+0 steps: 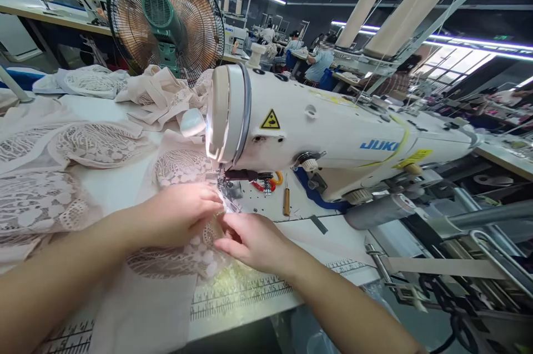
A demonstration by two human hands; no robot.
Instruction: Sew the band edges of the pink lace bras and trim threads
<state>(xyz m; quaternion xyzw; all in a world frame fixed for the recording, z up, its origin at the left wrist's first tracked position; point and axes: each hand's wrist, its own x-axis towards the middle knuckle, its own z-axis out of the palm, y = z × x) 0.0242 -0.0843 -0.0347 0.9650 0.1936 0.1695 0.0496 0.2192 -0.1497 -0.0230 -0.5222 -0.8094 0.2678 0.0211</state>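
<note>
Under the needle end of a white sewing machine (333,126) lies a pale pink lace fabric (166,262), which drapes over the table's front edge. My left hand (179,214) rests on this fabric just left of the needle area, its fingers together and pressing the cloth. Right of it, my right hand (256,243) pinches the fabric edge between thumb and fingers, close to the presser foot. The hands are nearly touching. The needle tip is hidden by the fingers and the machine head.
More lace pieces (100,143) cover the table's left side. A large fan (164,15) stands behind them. A wooden-handled tool (286,201) and red-orange scissors handles (272,181) lie on the machine bed. Metal attachments (400,287) stand at right; people sit farther back.
</note>
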